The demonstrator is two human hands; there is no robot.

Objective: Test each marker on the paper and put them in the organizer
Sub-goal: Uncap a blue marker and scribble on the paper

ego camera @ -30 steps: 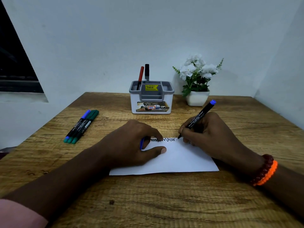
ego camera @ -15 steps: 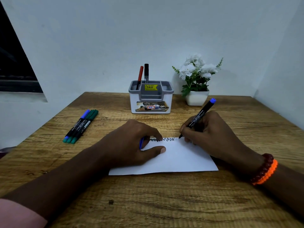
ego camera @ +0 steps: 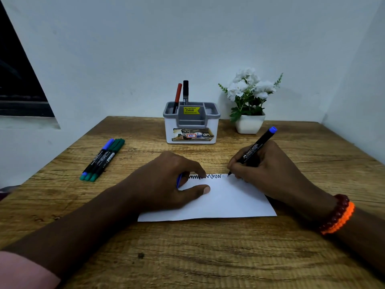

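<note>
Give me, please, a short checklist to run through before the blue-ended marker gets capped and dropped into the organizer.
1. Test mark made: cannot tell; the black scribble on the paper ends short of the tip, and any blue line is too faint to judge.
2. Marker held: ok; the right hand grips the marker, tip at the paper's far edge.
3. Cap at hand: ok, probably; something blue sits under the left hand, likely the cap.
4. Paper steady: ok; the left hand presses on it.
5. Organizer has room: ok; only a red marker and a black marker stand in it.
</note>
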